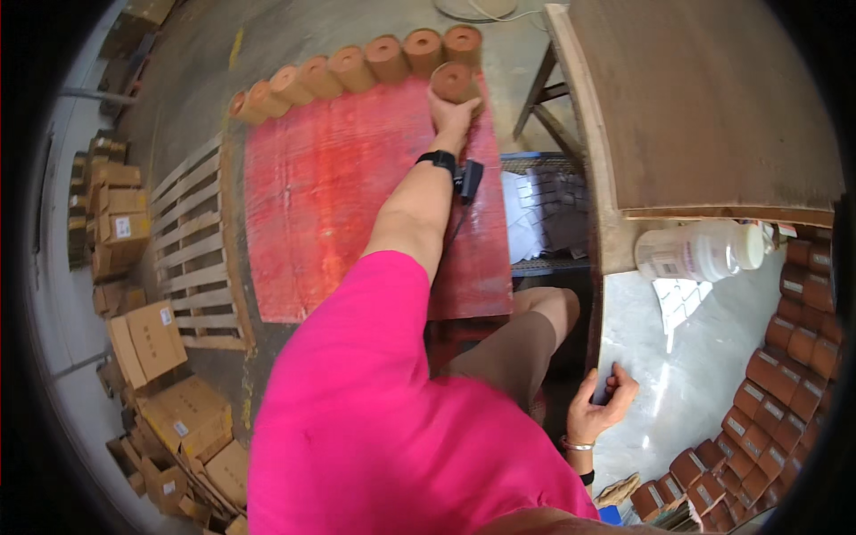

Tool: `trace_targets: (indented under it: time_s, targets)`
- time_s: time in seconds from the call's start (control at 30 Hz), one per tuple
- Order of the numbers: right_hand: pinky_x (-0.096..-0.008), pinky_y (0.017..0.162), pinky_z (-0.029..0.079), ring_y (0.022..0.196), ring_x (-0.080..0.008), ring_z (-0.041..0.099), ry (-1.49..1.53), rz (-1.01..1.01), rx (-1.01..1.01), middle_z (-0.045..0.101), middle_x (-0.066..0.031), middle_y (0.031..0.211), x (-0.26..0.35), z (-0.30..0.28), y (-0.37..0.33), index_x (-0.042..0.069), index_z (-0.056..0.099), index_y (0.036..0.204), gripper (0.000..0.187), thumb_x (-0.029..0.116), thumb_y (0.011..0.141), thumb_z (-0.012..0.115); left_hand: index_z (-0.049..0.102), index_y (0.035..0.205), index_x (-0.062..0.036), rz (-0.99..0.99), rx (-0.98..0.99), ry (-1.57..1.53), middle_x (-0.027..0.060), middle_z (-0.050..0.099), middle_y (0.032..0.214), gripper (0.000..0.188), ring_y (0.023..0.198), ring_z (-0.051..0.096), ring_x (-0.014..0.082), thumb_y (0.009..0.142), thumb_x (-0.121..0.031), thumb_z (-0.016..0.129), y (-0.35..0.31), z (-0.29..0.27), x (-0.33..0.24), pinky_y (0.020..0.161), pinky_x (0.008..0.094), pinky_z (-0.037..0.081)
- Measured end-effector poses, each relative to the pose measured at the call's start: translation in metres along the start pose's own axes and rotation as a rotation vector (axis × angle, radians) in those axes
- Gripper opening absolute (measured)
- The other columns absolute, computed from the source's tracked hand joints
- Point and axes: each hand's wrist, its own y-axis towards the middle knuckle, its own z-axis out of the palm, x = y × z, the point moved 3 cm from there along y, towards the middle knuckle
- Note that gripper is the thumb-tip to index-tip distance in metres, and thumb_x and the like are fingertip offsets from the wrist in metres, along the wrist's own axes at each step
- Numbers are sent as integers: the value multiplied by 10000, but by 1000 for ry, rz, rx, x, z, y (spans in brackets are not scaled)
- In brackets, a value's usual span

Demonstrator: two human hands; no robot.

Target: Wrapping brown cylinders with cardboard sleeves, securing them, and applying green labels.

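Observation:
My left hand (453, 116), with a dark watch on its wrist, is closed round a brown cylindrical roll (456, 83) at the far right corner of a red board (339, 196). That roll has a small hole in its end and stands just in front of a curved row of similar brown rolls (348, 69) along the board's far edge. My right hand (604, 403) is at the lower right, beside the edge of a shiny grey tabletop (642, 392). Its fingers are curled, with a thin greyish piece between thumb and fingers that I cannot make out.
A clear plastic jar (700, 251) lies near a sheet of white labels (682, 303) on the tabletop. Many labelled brown rolls (758, 419) are stacked at the right. A large brown board (713, 107) rises beyond. Leftward are a wooden pallet (198, 259) and cardboard boxes (147, 343).

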Motion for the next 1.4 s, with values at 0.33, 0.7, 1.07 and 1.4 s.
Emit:
trace_targets:
  time_s: [0.33,0.7,1.07,1.4]
  targets:
    - [-368,663,393,744,-257,472,-2,29,25,524,-119,881,-1,-4,2,-18,609,1070,296,75,810,718,393,1389,-109,6,-138,524,191,558,1327,988,1253,499,370,583,-298,931,-9,30,-15,1069,471,354]
    - [-397,662,404,726,-291,495,1,8,-31,564,-136,838,0,-7,0,-2,613,1032,314,50,751,743,378,1399,-50,6,-138,542,247,537,1324,960,1219,551,394,625,-270,903,-4,63,-7,1040,526,421]
    - [-430,822,447,934,-349,560,89,28,-119,546,-139,935,-3,-10,7,44,604,1014,326,122,729,742,462,1374,-53,-362,492,-128,68,587,1255,527,1064,581,168,907,-113,699,-135,-27,-103,908,351,462]
    - [-449,927,456,1053,-364,567,211,46,-260,609,-145,1089,-32,-56,-31,49,630,1077,336,139,763,711,529,1327,-39,-400,1639,-48,103,565,1315,388,1129,585,214,960,-108,634,-423,-22,-299,886,330,481]
